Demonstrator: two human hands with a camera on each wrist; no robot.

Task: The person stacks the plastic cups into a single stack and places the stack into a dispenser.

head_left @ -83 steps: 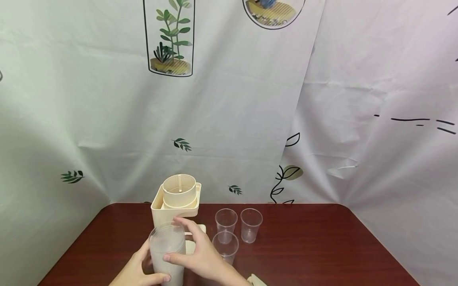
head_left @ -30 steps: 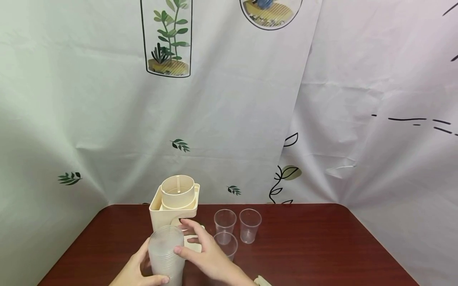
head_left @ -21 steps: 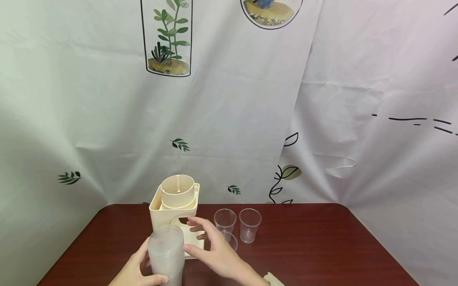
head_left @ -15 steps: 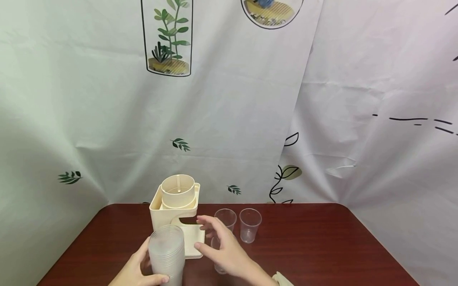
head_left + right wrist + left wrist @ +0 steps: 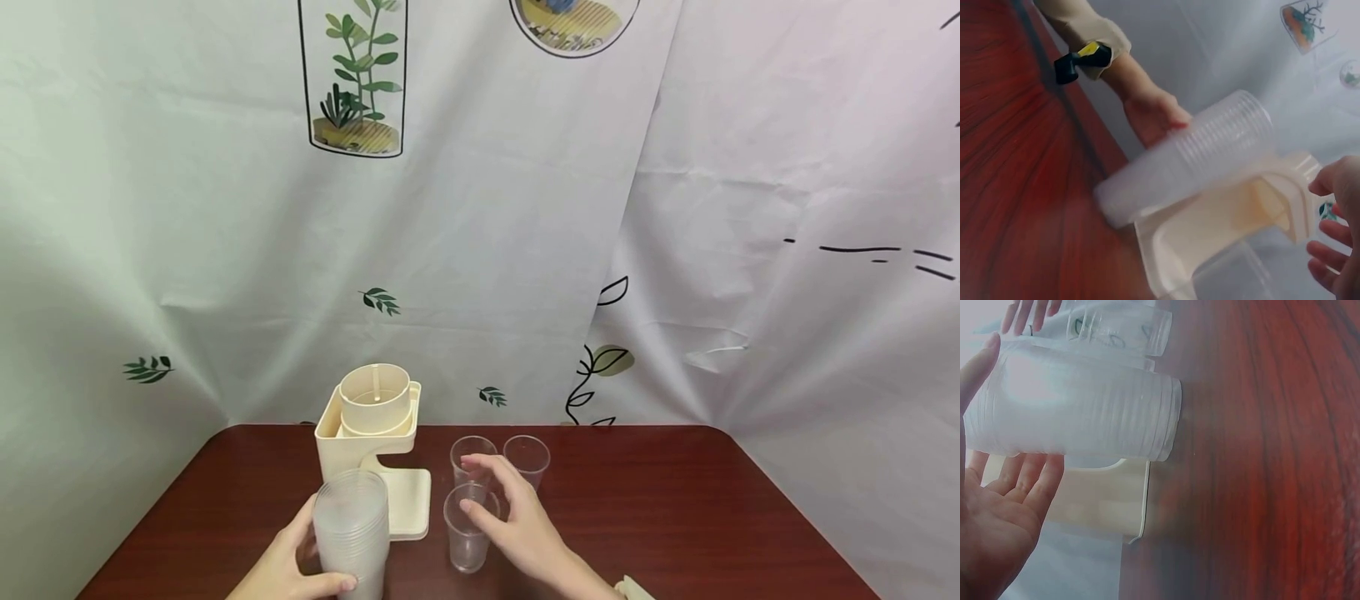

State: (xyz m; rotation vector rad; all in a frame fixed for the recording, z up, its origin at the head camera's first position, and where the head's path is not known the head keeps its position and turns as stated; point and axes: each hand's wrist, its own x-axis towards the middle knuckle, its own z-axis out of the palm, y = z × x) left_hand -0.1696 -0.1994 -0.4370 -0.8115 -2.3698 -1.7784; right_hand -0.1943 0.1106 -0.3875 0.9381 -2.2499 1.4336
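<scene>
My left hand [image 5: 288,560] grips a tall stack of nested clear plastic cups [image 5: 351,533] upright, fingers behind it and thumb in front. The left wrist view shows the palm beside the stack [image 5: 1085,406]. My right hand [image 5: 525,527] is spread over a single clear plastic cup [image 5: 467,552], thumb and fingers apart near its rim; touching or not, I cannot tell. Beyond it stand two more clear cups, one on the left [image 5: 467,450] and one on the right [image 5: 529,452], both partly hidden by the right hand. The right wrist view catches my right fingers [image 5: 1329,265] holding nothing.
Just behind the stack is a cream plastic stand [image 5: 360,454] with a round open holder [image 5: 375,408] on top and a flat base [image 5: 411,504] to the right. All rests on a dark red wooden table [image 5: 660,517], with a printed white cloth [image 5: 480,208] hanging behind.
My right hand has left the stack and moved right, past the stand's base to the single front cup. My left hand still holds the stack in nearly the same place.
</scene>
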